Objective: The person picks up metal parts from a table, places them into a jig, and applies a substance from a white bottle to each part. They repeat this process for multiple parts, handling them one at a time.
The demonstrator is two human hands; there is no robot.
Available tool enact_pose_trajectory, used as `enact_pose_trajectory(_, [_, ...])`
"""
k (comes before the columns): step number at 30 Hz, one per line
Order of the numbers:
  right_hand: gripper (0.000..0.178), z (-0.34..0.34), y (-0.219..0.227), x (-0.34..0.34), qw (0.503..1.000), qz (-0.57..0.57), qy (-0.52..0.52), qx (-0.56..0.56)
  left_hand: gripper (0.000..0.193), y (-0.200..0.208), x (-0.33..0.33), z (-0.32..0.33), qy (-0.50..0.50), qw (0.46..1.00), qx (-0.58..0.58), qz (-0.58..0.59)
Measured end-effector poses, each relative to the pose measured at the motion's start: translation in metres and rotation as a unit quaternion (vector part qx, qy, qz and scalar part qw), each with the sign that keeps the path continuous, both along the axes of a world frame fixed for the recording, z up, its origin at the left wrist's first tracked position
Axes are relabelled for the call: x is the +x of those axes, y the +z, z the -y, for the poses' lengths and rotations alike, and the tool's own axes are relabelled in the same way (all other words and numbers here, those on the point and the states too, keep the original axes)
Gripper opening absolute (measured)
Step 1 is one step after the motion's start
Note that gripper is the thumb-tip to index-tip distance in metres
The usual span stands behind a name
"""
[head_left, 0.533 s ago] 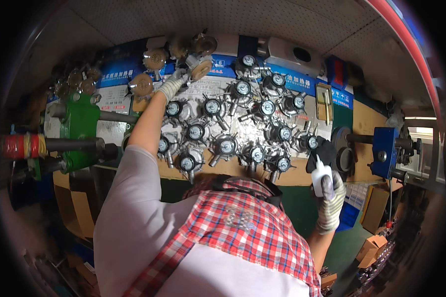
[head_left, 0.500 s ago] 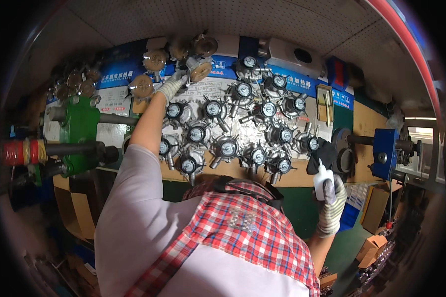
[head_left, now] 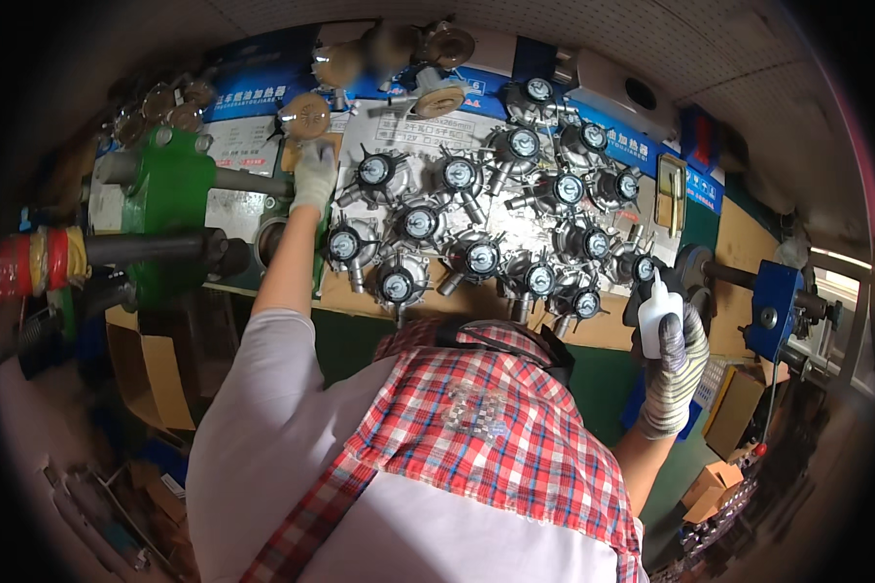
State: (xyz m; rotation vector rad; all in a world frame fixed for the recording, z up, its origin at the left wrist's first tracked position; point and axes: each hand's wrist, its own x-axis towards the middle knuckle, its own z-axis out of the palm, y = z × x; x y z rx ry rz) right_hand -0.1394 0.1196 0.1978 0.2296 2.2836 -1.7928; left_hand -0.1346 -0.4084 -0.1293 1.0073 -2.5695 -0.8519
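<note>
My right hand (head_left: 673, 374), in a striped glove with dark fingertips, is wrapped round a white squeeze bottle (head_left: 660, 319) with its nozzle pointing up. The bottle stands clear of the metal parts at the bench's right front. My left hand (head_left: 313, 177), also gloved, reaches far out to the left, just below a metal part with a round brown face (head_left: 305, 116). Its fingers are blurred, and whether they grip that part cannot be seen. Between my hands lie several silver pump-like housings (head_left: 460, 175) with round black-rimmed centres and short pipe stubs.
A green clamp-like machine (head_left: 170, 209) with a thick shaft stands left of my left arm. More brown-faced parts (head_left: 439, 97) lie along the back. At the right are a blue fixture (head_left: 774, 309), a small metal tray (head_left: 669, 194) and a silver box-shaped casing (head_left: 612, 87).
My left hand has drawn back toward me, from beside the back-centre brown-faced part to below the left one. The whole view has shifted. My right hand keeps the bottle.
</note>
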Motion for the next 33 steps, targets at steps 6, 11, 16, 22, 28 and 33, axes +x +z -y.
enact_pose_trajectory(6, [0.045, 0.007, 0.004, 0.001, 1.000, 0.004, 0.029, 0.001, 0.018, -0.014, 0.055, 0.006, -0.307, 0.943, -0.066, 0.108])
enact_pose_trajectory(11, [0.044, 0.004, 0.006, 0.009, 1.000, 0.006, 0.016, 0.016, 0.029, -0.048, 0.025, 0.000, -0.318, 0.910, -0.030, 0.262])
enact_pose_trajectory(16, [0.041, -0.017, 0.004, 0.021, 1.000, 0.010, 0.010, 0.016, 0.031, -0.035, 0.002, -0.006, -0.436, 0.839, -0.180, 0.271])
enact_pose_trajectory(22, [0.041, -0.035, -0.001, 0.023, 0.999, 0.006, 0.034, -0.034, 0.053, 0.047, -0.005, -0.014, -0.341, 0.915, 0.016, 0.216])
enact_pose_trajectory(28, [0.050, -0.047, 0.000, 0.019, 0.994, -0.032, 0.105, -0.026, 0.058, 0.220, 0.041, -0.114, -0.339, 0.887, 0.297, 0.100])
enact_pose_trajectory(33, [0.042, -0.055, 0.008, 0.013, 0.982, -0.078, 0.168, 0.032, 0.040, 0.306, 0.065, -0.196, -0.534, 0.834, 0.125, 0.059])
